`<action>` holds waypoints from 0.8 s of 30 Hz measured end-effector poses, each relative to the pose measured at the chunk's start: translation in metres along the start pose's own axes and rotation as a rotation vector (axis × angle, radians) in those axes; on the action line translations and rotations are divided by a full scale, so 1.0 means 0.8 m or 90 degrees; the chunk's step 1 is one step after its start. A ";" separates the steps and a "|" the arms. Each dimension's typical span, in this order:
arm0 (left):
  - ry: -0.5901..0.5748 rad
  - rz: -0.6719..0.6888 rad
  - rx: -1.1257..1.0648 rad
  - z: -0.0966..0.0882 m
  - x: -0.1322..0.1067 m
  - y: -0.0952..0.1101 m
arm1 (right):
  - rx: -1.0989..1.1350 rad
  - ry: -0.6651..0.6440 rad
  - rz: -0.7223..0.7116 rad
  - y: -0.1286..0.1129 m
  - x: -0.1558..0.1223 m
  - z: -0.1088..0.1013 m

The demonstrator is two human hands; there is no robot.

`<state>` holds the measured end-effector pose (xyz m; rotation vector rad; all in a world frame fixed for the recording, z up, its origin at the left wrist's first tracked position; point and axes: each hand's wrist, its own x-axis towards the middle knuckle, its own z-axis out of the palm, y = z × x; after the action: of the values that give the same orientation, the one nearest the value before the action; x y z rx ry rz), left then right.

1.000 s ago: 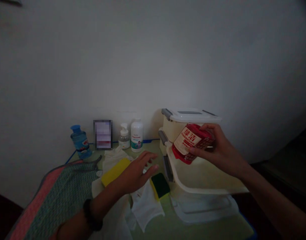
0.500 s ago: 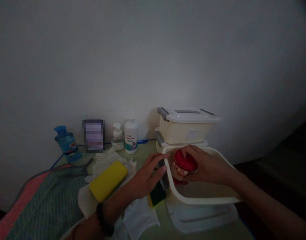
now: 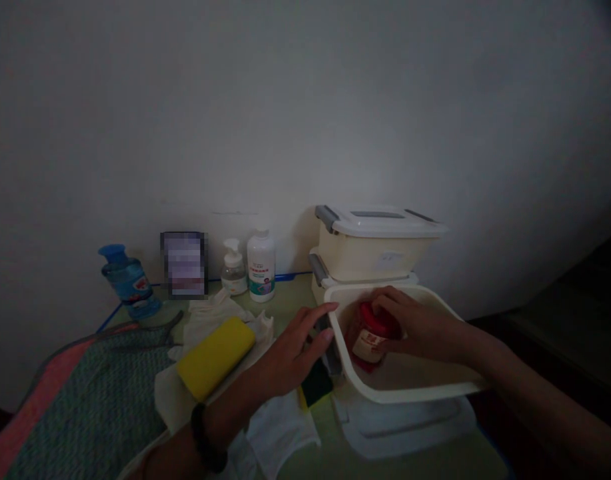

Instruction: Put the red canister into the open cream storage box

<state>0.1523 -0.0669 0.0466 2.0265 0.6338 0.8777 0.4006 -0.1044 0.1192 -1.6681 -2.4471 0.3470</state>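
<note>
My right hand point(image 3: 418, 327) grips a red-and-white canister point(image 3: 369, 335) standing upright inside an open cream plastic box point(image 3: 410, 392), near the box's left wall. My left hand point(image 3: 295, 350) hovers with fingers spread just left of that box, its fingertips at the box's left rim. Under that hand lies a dark green and yellow scrub sponge point(image 3: 314, 387) on white cloths point(image 3: 280, 430). A yellow sponge point(image 3: 216, 355) rests further left on the cloths.
Two lidded cream boxes point(image 3: 375, 247) are stacked behind the open one, whose clear lid point(image 3: 410, 427) lies under it. By the wall stand a white bottle point(image 3: 260, 267), a pump bottle point(image 3: 233, 270) and a blue water bottle point(image 3: 125, 281). A green-and-pink mat point(image 3: 85, 400) covers the left.
My right hand has lowered the canister from above the open box down into it and set it upright. My left hand moved right to the box's rim.
</note>
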 end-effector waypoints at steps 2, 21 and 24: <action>0.003 0.002 0.006 0.001 0.000 -0.001 | -0.034 0.006 0.000 0.004 -0.003 0.000; 0.039 -0.003 0.258 -0.105 -0.055 -0.015 | 0.055 0.151 -0.061 -0.133 0.008 -0.006; 0.104 -0.022 0.308 -0.134 -0.079 -0.027 | -0.010 0.221 -0.089 -0.168 0.024 0.016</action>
<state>0.0272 -0.0469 0.0512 2.3738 1.0499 0.9411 0.2700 -0.1348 0.1441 -1.4129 -2.2905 0.0150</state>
